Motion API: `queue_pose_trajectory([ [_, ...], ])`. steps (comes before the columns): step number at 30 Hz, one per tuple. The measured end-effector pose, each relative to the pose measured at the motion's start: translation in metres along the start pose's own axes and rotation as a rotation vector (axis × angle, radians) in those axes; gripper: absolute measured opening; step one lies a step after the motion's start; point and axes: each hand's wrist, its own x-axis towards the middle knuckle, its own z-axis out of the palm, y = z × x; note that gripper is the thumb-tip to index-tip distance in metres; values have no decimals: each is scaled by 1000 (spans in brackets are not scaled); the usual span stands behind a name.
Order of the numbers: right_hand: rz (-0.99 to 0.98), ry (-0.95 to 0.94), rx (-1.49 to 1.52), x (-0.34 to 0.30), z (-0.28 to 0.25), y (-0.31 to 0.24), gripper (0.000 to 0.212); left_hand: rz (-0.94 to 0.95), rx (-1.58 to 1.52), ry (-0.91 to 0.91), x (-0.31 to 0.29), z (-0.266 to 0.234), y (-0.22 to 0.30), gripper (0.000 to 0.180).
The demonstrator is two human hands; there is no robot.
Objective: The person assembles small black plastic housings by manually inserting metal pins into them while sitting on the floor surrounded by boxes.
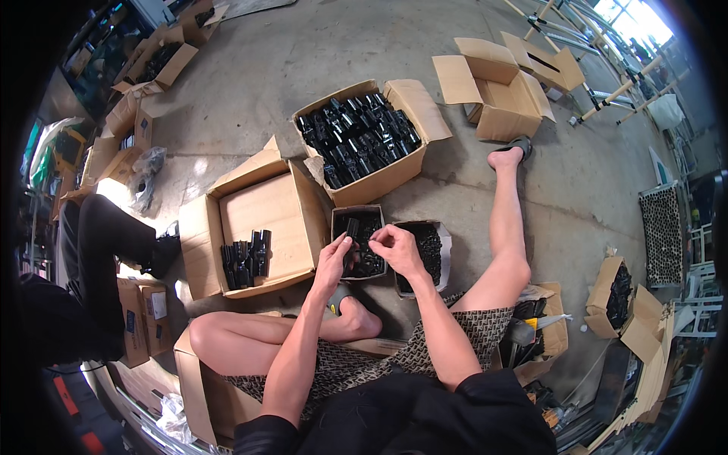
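Observation:
My left hand (331, 267) is closed around a black pipe joint (353, 227), held upright over a small cardboard box (359, 208) of small dark parts. Just to its right, my right hand (400, 251) has thumb and fingertips pinched together; whatever lies between them is too small to make out. Beneath the right hand stands a second small box (447, 254), filled with tiny black pieces (429, 246). A large carton (265, 205) on the left holds several black joints (246, 258) at its near side. Beyond, another carton (387, 179) is packed with similar joints (356, 136).
An open carton (504, 98) stands at the back right, near a pipe frame (626, 95). Another person's dark-clothed leg (98, 265) is at the left. Boxes of black parts (618, 296) sit at the right, and more cartons (155, 64) line the far left.

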Motion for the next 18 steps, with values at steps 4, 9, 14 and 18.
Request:
queue_pose_trajectory([
  [4, 91, -99, -1, 1, 12, -10, 13, 7, 83, -36, -1, -2, -2, 37],
  [9, 116, -19, 250, 1, 20, -11, 11, 18, 111, -24, -1, 1, 1, 33],
  [14, 9, -8, 21, 0, 20, -13, 14, 4, 169, -33, -1, -1, 1, 44],
  [18, -95, -3, -157, -3, 22, -23, 16, 7, 176, -10, -1, -3, -2, 50],
])
